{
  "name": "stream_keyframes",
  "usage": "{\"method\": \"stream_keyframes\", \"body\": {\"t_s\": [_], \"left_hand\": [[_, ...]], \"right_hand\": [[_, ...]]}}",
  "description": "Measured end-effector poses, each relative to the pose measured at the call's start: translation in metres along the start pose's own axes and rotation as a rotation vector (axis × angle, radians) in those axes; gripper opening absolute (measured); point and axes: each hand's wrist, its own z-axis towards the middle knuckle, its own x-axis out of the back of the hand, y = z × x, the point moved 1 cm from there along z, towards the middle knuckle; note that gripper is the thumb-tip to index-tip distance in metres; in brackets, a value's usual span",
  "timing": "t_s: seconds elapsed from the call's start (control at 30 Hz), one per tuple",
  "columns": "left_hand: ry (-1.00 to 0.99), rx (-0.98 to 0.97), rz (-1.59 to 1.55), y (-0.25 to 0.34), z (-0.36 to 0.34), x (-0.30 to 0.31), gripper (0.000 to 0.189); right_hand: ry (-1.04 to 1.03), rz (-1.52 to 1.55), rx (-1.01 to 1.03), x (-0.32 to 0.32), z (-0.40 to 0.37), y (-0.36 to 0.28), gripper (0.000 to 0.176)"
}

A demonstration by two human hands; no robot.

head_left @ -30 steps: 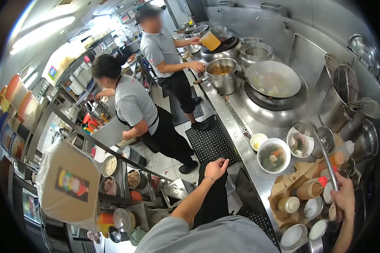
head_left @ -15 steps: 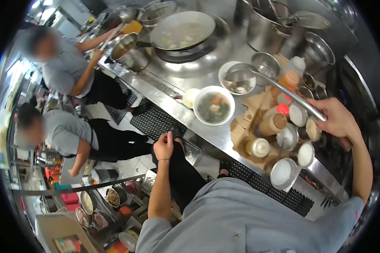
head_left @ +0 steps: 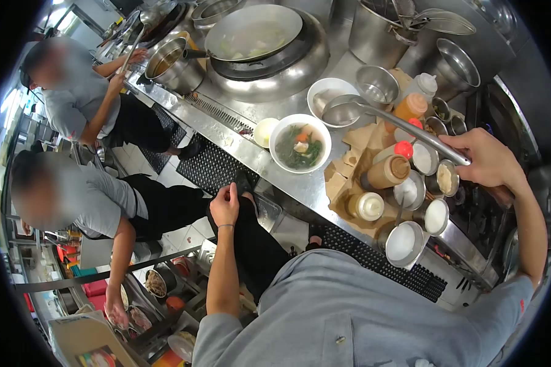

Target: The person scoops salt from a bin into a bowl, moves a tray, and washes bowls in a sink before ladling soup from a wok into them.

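Observation:
My right hand (head_left: 487,159) grips the end of a long steel ladle handle. The bowl of the ladle (head_left: 344,111) is over the edge of a white bowl (head_left: 332,92) on the steel counter. Beside it stands a second white bowl (head_left: 299,143) of soup with greens and orange pieces. My left hand (head_left: 224,205) is raised in front of my leg, away from the counter, its fingers curled together; nothing shows in them.
A wok (head_left: 254,37) of broth sits on a burner beyond the bowls. Sauce bottles (head_left: 389,170) and metal cups of seasoning (head_left: 404,243) crowd the right side. Two co-workers (head_left: 82,101) stand at the left; one reaches into ingredient containers (head_left: 159,281).
The ladle has shifted slightly, its bowl lower and nearer the white bowl's edge. One co-worker's arm has reached down to the ingredient containers. The whole view has moved a little.

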Motion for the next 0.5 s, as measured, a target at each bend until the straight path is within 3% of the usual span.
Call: {"method": "stream_keyframes", "body": {"t_s": [0.07, 0.17, 0.27, 0.5], "left_hand": [[0.004, -0.005, -0.005, -0.001, 0.0, -0.001, 0.034], [-0.001, -0.004, -0.017, -0.003, 0.002, -0.001, 0.033], [-0.03, 0.025, -0.029, -0.003, 0.002, -0.001, 0.034], [-0.015, 0.059, -0.002, -0.007, 0.009, 0.0, 0.034]], "right_hand": [[-0.004, -0.048, -0.022, -0.005, 0.006, 0.004, 0.062], [0.085, 0.073, 0.22, -0.016, 0.012, 0.031, 0.062], [-0.013, 0.296, -0.196, 0.006, -0.002, -0.003, 0.061], [0.196, 0.702, -0.12, 0.02, -0.005, -0.001, 0.063]]}}
